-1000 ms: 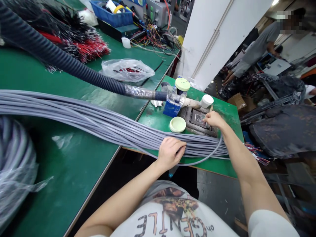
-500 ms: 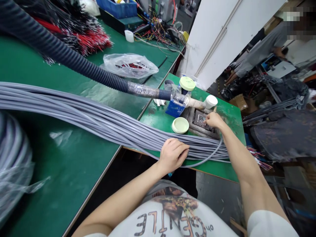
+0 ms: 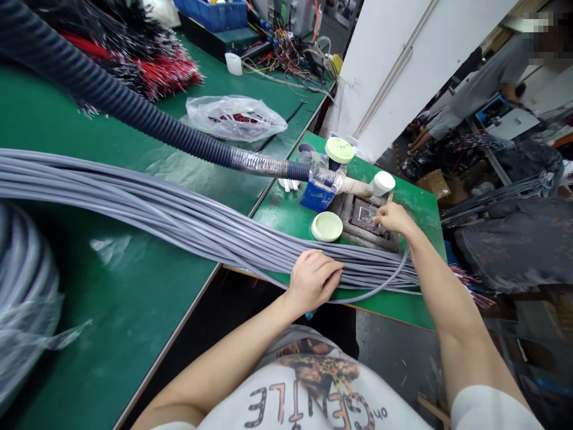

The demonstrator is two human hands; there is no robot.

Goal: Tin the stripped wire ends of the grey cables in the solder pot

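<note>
A thick bundle of grey cables (image 3: pixel 147 206) runs across the green bench (image 3: pixel 134 310) onto a small green table (image 3: pixel 418 206). My left hand (image 3: pixel 313 279) lies on the bundle near the table's front edge, fingers curled over the cables. One grey cable (image 3: pixel 385 282) loops out from under it up to my right hand (image 3: pixel 394 218). My right hand pinches that cable's end over a dark metal pot (image 3: pixel 364 222) set in the small table.
A dark corrugated hose (image 3: pixel 111 101) ends at a blue block (image 3: pixel 317 194) beside the pot. Pale green lids (image 3: pixel 327 227) and a white cap (image 3: pixel 384 183) stand around it. A plastic bag (image 3: pixel 235 117) and red-black wires (image 3: pixel 147 65) lie behind. A person works at right.
The view has shifted slightly. My right hand has stayed over the pot, its fingers moving a little. My left hand stays on the bundle.
</note>
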